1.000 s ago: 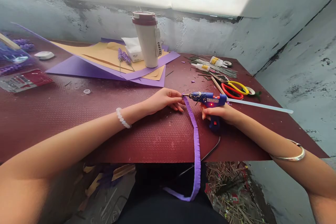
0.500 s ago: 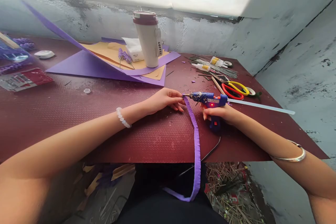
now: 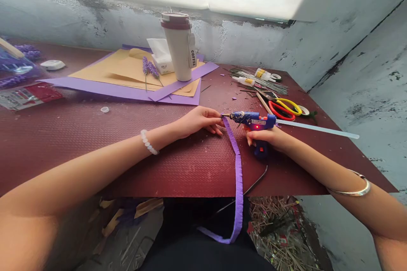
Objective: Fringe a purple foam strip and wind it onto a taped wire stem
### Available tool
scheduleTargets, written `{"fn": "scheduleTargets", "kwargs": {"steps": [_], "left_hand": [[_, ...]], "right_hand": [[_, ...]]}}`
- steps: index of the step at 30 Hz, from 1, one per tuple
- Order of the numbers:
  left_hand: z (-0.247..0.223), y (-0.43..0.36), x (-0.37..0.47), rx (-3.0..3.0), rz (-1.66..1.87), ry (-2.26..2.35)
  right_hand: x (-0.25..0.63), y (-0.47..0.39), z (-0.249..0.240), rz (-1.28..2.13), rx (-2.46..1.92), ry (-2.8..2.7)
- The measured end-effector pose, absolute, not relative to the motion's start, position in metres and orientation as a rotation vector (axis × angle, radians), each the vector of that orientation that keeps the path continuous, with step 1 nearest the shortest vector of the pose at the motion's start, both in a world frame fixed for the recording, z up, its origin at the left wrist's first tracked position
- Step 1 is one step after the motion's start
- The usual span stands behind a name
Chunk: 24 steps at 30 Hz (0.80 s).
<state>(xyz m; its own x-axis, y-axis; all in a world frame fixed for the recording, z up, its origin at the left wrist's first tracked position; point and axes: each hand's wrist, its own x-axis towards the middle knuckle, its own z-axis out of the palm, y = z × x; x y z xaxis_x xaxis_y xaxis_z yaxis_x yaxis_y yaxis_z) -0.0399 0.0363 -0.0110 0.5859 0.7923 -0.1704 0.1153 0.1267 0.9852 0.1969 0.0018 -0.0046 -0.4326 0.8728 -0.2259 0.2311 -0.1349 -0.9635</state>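
Observation:
Near the middle of the table my left hand (image 3: 206,120) pinches the top end of a long purple paper strip (image 3: 238,178). The strip has a finely notched edge and hangs over the table's front edge onto my lap. My right hand (image 3: 267,136) grips a blue hot glue gun (image 3: 252,119), whose red light is lit. Its nozzle points left and meets the strip's end at my left fingertips; whether glue is coming out I cannot tell. A long whitish glue stick (image 3: 318,128) sticks out of the gun's back, and its black cord (image 3: 259,181) runs down off the table.
Scissors (image 3: 286,109), glue bottles (image 3: 263,75) and thin wires (image 3: 276,88) lie at the right. Behind my left hand are purple and tan paper sheets (image 3: 98,67), a coffee cup (image 3: 178,51), a tissue pack (image 3: 163,63) and purple flower sprigs (image 3: 150,67). A small white cap (image 3: 104,109) lies left.
The raised purple paper at the back left has dropped flat, uncovering more of the tan sheets and flower sprigs. Both hands, the glue gun and the strip have hardly moved.

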Motion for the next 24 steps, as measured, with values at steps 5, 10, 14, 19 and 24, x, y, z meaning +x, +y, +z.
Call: {"fn": "scheduleTargets", "kwargs": {"steps": [5, 10, 14, 19, 24], "left_hand": [[-0.0120, 0.0373, -0.0401, 1.391, 0.595, 0.839], [-0.0106, 0.0365, -0.0396, 1.381, 0.593, 0.838], [-0.0118, 0.0366, -0.0404, 1.385, 0.593, 0.843], [-0.0153, 0.0381, -0.0415, 1.410, 0.590, 0.825], [-0.0142, 0.0385, -0.0411, 1.404, 0.593, 0.828]], "right_hand": [[0.1965, 0.0024, -0.0044, 1.608, -1.245, -1.610], [0.1992, 0.0021, -0.0045, 1.619, -1.255, -1.634], [0.1998, 0.0019, -0.0055, 1.607, -1.272, -1.598], [0.2002, 0.0028, -0.0060, 1.605, -1.275, -1.618], [0.2012, 0.0029, -0.0063, 1.603, -1.276, -1.616]]}}
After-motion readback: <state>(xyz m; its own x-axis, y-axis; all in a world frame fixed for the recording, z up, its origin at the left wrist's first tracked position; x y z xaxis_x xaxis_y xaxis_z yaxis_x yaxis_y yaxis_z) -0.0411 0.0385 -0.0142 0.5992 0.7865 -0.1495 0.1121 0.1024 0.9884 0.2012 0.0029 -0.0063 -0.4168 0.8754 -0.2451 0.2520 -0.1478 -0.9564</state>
